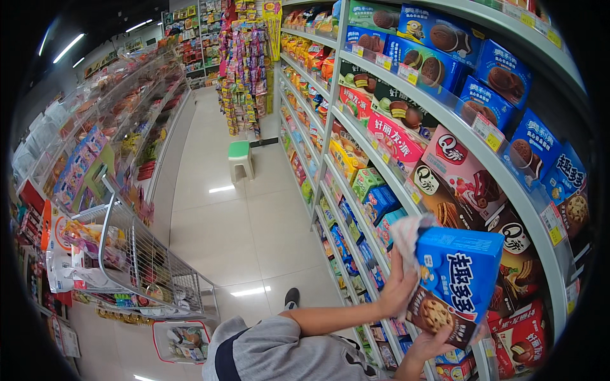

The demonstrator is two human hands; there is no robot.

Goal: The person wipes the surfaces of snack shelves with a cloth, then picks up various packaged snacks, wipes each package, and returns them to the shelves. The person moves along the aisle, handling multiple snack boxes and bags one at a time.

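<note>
A blue and brown cookie box [460, 276] with large printed writing and a cookie picture is tilted in front of the shelves at the right. My right hand [431, 344] grips its lower end, the thumb lying over the front. Bunched against the box's left side is a pale, patterned cloth [406, 238]. My left hand [399, 288] holds this cloth, its fingers partly hidden behind it and the box. Behind the box, pink cake boxes [464, 166] and dark brown cake boxes [441, 200] line a shelf.
Grey shelving [381, 174] with boxed snacks curves along my right. A wire shopping cart [143, 257] full of goods stands at the left, with a red-rimmed basket [157, 345] near it. Farther up the aisle is a green-topped stool [239, 150] by hanging snack packets [243, 71].
</note>
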